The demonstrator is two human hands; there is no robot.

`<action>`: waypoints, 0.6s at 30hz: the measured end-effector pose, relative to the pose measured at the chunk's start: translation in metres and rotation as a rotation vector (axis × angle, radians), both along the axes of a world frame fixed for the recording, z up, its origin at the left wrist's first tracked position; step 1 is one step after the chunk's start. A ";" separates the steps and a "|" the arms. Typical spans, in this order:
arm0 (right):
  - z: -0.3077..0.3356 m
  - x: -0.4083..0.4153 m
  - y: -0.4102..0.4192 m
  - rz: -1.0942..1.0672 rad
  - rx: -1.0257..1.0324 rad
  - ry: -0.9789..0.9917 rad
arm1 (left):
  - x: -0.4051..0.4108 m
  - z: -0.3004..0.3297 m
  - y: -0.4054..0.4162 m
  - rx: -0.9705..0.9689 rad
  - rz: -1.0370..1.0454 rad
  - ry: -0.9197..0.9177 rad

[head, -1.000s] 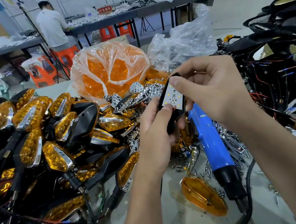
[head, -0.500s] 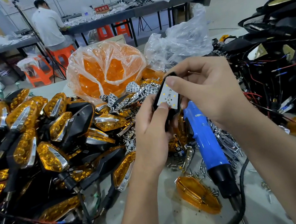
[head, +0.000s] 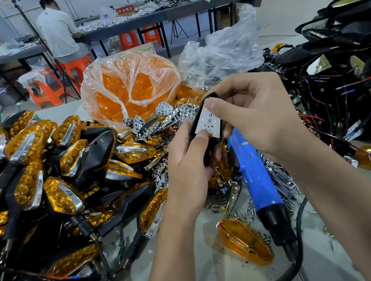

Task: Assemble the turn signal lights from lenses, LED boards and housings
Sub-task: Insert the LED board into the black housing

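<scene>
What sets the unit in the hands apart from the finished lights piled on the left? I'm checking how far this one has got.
The housing that both hands grip has no lens: its white LED board shows bare. The finished lights each carry an amber lens with a chrome strip. The housing is held up, tilted; the finished lights lie heaped on the table. Both have black bodies.

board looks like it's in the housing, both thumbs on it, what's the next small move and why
Probably press the white LED board flat into the black housing with the left hand and right hand: it sits bare, no lens on, the orange lens lies loose below.
</scene>
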State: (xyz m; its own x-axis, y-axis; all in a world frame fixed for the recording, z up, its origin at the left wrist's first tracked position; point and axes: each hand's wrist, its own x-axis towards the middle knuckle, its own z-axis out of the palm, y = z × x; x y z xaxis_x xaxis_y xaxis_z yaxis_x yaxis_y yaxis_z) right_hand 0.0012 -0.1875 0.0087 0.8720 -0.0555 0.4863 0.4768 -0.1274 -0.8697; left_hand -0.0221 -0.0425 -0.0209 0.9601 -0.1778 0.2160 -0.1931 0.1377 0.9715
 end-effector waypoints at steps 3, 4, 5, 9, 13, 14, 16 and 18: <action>0.001 0.000 -0.003 -0.017 -0.057 0.023 | 0.000 -0.001 0.001 0.061 -0.022 -0.001; 0.001 0.000 -0.004 -0.012 -0.081 0.043 | 0.000 -0.001 0.001 0.078 -0.040 -0.011; 0.001 0.000 -0.006 0.001 -0.109 0.069 | 0.000 0.000 0.000 0.081 -0.060 -0.020; 0.000 0.000 -0.009 0.071 -0.144 0.172 | 0.002 0.001 0.005 0.066 -0.123 0.007; -0.003 -0.002 -0.008 0.157 -0.192 0.239 | 0.003 -0.004 0.007 0.005 -0.227 0.086; -0.004 -0.002 -0.006 0.166 -0.222 0.250 | 0.004 -0.005 0.007 -0.004 -0.248 0.096; -0.005 -0.002 -0.006 0.160 -0.264 0.269 | 0.006 -0.008 0.009 0.006 -0.287 0.115; -0.006 0.000 -0.006 0.157 -0.271 0.283 | 0.007 -0.010 0.011 0.036 -0.311 0.120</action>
State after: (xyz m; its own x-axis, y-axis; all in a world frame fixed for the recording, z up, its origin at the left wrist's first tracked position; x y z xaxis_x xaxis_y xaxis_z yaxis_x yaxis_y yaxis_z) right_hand 0.0015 -0.1940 0.0030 0.9611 0.1853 0.2047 0.2554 -0.3146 -0.9142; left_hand -0.0155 -0.0314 -0.0305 0.8770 -0.4714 0.0927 -0.0309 0.1373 0.9900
